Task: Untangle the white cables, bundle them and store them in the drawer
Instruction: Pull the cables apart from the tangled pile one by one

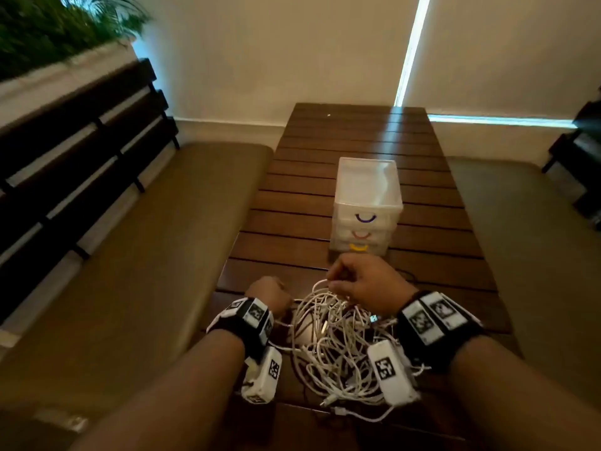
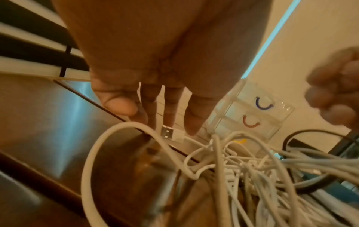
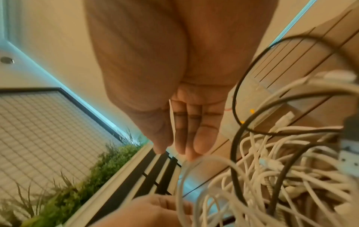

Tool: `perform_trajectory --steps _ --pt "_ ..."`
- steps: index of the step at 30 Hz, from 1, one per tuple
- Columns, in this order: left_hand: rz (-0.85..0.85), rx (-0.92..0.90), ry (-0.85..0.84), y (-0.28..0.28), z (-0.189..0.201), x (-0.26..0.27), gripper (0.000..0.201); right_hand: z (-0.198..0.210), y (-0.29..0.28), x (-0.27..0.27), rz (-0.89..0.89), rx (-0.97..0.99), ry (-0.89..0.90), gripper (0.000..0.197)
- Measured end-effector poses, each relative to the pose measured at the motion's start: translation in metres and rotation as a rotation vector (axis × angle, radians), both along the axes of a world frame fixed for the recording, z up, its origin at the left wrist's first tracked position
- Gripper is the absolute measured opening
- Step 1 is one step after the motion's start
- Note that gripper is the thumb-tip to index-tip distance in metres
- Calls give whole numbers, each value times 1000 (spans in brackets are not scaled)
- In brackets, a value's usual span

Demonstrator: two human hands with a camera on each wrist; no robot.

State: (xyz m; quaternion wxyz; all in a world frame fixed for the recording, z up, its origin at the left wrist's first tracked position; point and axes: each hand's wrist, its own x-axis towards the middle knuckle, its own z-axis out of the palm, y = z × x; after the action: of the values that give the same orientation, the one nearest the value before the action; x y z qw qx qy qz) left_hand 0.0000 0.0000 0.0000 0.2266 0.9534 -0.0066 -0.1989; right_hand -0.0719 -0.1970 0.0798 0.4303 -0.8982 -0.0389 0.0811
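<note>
Many white cables (image 1: 335, 349) lie in one loose tangle on the near end of the slatted wooden bench (image 1: 357, 141), between the two hands. From the head view, the left hand (image 1: 268, 296) sits at the tangle's left edge with fingers curled under; what it holds cannot be told from here. The right hand (image 1: 361, 283) pinches a raised loop at the top of the pile. Beyond them stands the clear drawer unit (image 1: 366, 206), all drawers closed.

From the left wrist, the left hand's fingers (image 2: 191, 122) hang fairly straight just above a USB plug (image 2: 170, 133), apart from it or barely touching; a thick white loop curves beneath. A black cable (image 2: 291, 138) runs through the same heap.

From the right wrist, the fingers (image 3: 202, 138) point down and meet a white loop at their tips; the picture is blurred, so the pinch is not plain here.

These cords look light, limp and smooth, likely to slide and snag at their plugs. A plug end seems the best hold, since it can be fed back through the loops; tugging mid-length would probably tighten the knots.
</note>
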Motion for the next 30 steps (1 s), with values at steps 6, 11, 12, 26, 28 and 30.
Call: perform_trajectory --steps 6,11,12,26,28,30 --pt "-76 -81 48 -7 13 2 7 -27 20 27 46 -186 73 18" --pt "-193 -561 -209 -20 62 -11 13 -31 24 28 54 -208 97 17" --pt "-168 -632 -253 -20 69 -13 11 -30 23 26 58 -179 104 14" --pt "641 -1327 281 -79 89 -33 36 5 3 0 -46 -269 -6 3" --pt "680 -1355 318 -76 95 -30 35 8 1 -2 -21 -304 -17 8" --pt "624 -1357 320 -72 100 -29 34 9 -1 -1 30 -418 51 8"
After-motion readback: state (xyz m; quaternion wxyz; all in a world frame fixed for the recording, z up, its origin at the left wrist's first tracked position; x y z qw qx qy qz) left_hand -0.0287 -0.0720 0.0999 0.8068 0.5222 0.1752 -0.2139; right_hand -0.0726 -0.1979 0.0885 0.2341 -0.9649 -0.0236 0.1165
